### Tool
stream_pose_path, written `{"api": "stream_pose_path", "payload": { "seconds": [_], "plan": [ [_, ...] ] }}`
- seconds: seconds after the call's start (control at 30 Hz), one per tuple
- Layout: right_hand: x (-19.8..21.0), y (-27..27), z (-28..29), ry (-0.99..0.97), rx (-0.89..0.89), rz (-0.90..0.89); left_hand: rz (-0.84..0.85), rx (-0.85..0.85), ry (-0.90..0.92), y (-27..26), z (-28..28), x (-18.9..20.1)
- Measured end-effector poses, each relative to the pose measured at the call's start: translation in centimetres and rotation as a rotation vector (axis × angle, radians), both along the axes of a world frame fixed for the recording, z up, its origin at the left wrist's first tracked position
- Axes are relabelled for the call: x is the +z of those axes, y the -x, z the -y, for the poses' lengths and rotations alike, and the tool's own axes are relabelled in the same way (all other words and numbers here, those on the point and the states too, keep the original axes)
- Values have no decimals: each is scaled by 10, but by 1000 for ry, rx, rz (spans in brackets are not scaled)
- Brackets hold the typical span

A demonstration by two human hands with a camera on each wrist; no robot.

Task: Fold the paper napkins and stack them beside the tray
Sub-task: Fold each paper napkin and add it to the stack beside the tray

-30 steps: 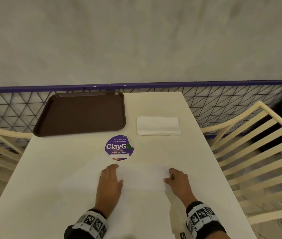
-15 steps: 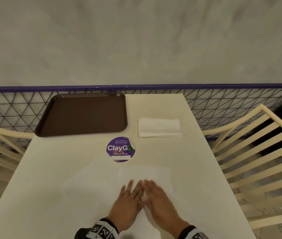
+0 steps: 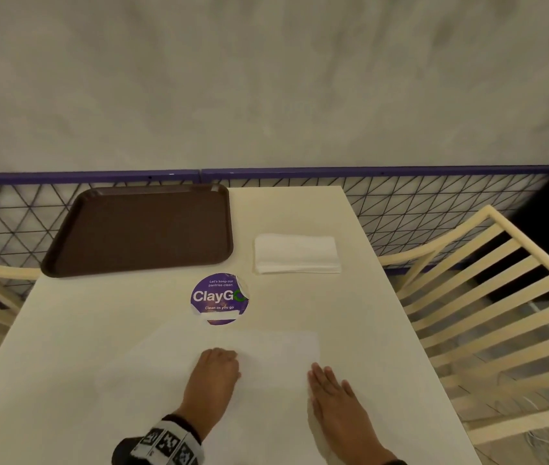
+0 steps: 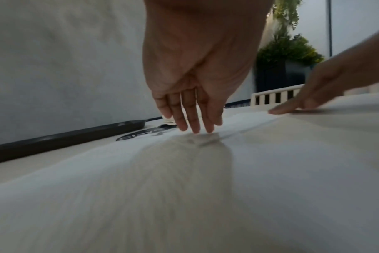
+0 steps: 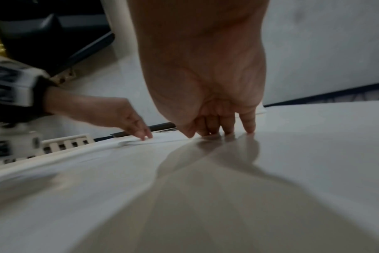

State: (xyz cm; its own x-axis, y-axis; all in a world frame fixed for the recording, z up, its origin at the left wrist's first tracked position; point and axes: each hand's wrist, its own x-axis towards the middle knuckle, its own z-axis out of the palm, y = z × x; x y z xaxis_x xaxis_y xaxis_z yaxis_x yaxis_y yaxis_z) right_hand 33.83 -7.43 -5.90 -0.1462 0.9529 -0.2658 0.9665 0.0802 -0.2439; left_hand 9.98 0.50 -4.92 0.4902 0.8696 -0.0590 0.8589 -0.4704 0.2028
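A brown tray (image 3: pixel 142 229) lies at the table's far left. To its right sits a stack of folded white napkins (image 3: pixel 296 253). Near me, a folded napkin (image 3: pixel 276 354) lies on a larger flat sheet of napkin paper (image 3: pixel 145 367). My left hand (image 3: pixel 216 367) presses its fingertips (image 4: pixel 194 126) down on the folded napkin's left end. Further right, my right hand (image 3: pixel 330 387) lies flat with straight fingers (image 5: pixel 227 126) at the napkin's near right corner. Neither hand grips anything.
A round purple ClayGo sticker (image 3: pixel 219 298) is stuck to the cream table (image 3: pixel 350 313) between the tray and my hands. Cream slatted chairs (image 3: pixel 487 297) stand at the right and left. A purple-topped mesh fence (image 3: pixel 400 203) runs behind the table's far edge.
Half a second ago both hands lay together on the middle of the napkin. They have since slid apart, the left to its left end and the right to its right side.
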Motion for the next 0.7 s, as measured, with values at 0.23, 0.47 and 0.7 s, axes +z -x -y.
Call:
{"api": "stream_pose_path", "payload": {
  "seconds": [0.23,0.47,0.7],
  "plan": [
    [51,1,-45,-53,-97,47,-182,-15,241,-16,-68,42],
    [69,21,-103,40,103,-87,-272,-59,278,-15,-83,43],
    [66,-5,-142,298,-77,-427,515,296,432,0,-101,63]
  ]
}}
